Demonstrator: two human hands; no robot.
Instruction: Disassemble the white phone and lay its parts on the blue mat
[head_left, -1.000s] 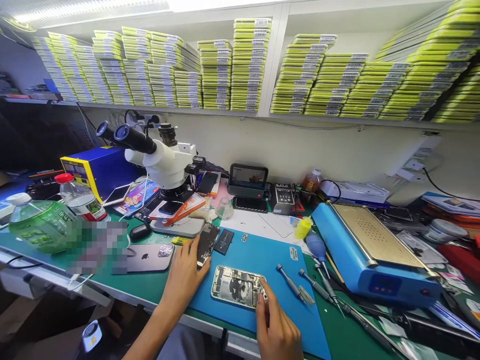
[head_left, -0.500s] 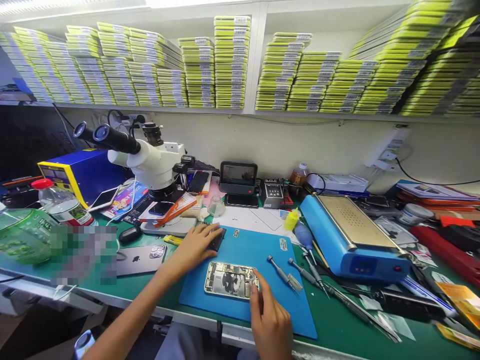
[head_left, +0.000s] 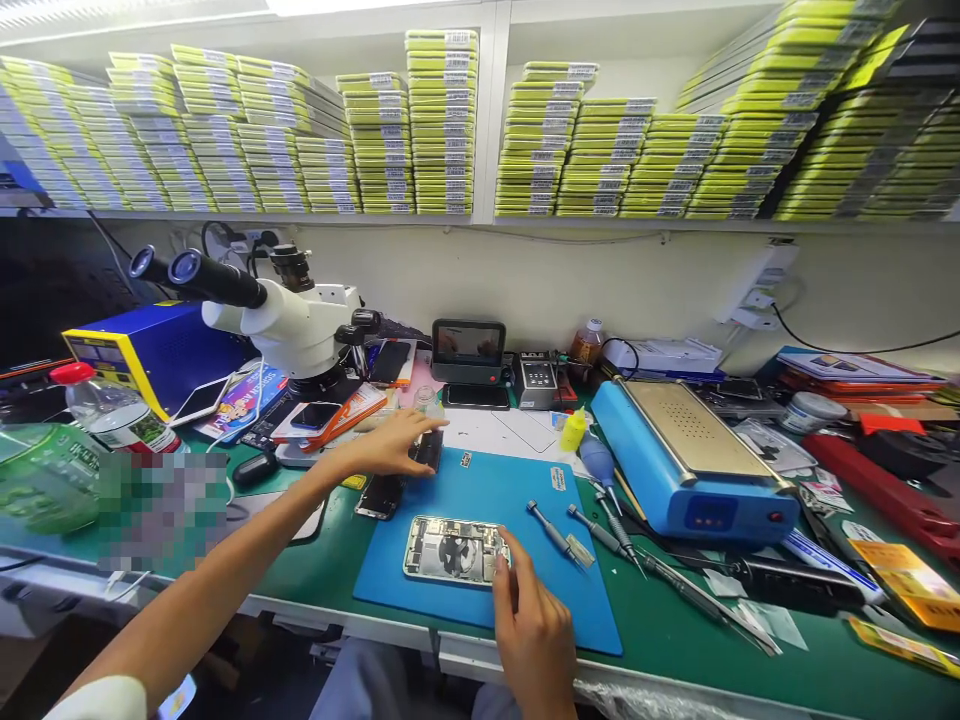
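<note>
An opened phone (head_left: 454, 553), its inner boards and a round dark coil showing, lies on the blue mat (head_left: 420, 615). At its right end my right hand (head_left: 531, 625) grips the edge between thumb and fingers. Farther back, my left hand (head_left: 394, 445) reaches out palm down with fingers stretched and apart, over a dark phone screen part (head_left: 381, 496) at the mat's upper left corner. Part of that dark piece is hidden beneath the hand; whether the fingertips touch it I cannot tell. Screwdrivers (head_left: 551, 530) lie on the mat's right side.
A microscope (head_left: 289, 320) stands at back left, near bottles (head_left: 120, 415) and a grey phone (head_left: 304, 515). To the right are a blue heating plate machine (head_left: 690, 470), a blue air blower (head_left: 598, 458) and tweezers (head_left: 709, 600). Yellow-green boxes (head_left: 442, 125) fill the shelf above.
My left hand has moved a little farther back and left, uncovering more of the dark screen part. My right hand stays on the opened phone. The whole view has shifted slightly.
</note>
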